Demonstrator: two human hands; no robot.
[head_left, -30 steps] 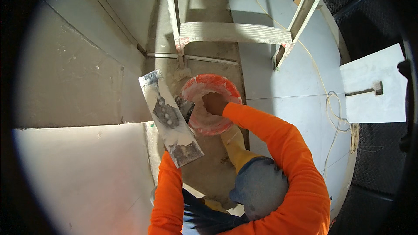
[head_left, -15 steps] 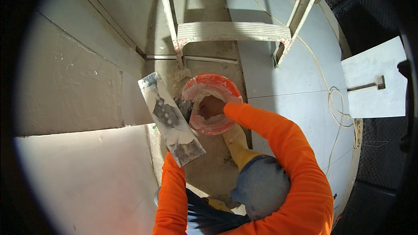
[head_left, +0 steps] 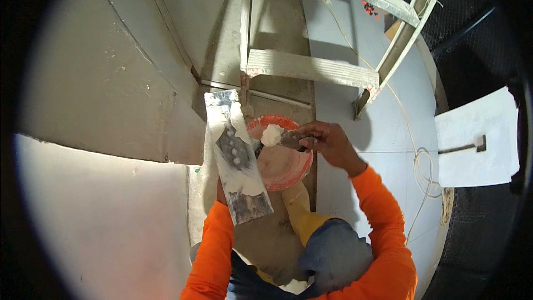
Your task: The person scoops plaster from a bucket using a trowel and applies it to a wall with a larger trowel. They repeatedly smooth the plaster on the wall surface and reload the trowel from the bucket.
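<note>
My right hand point(head_left: 331, 143) grips a putty knife point(head_left: 291, 139) over the right side of a red bucket point(head_left: 305, 171). A lump of white joint compound point(head_left: 271, 135) sits on the knife's blade. More pale compound coats the bucket's inner wall. Left of the bucket, a long steel plastering trowel point(head_left: 239, 158) lies tilted, its blade streaked with white compound and grey bare patches. My left hand point(head_left: 221, 193) holds it from underneath; the blade hides nearly all the fingers.
A stepladder point(head_left: 313, 66) stands just beyond the bucket. Bare wall panels point(head_left: 105, 205) rise on the left. Grey boards point(head_left: 383, 175) cover the floor at right, with a coiled pale cord point(head_left: 425, 161) and a white sheet point(head_left: 477, 139) with a slot. My yellow boot point(head_left: 298, 205) is beside the bucket.
My right hand has come up out of the bucket, bringing the putty knife with compound on it into sight. The trowel has turned slightly more upright. The view has shifted.
</note>
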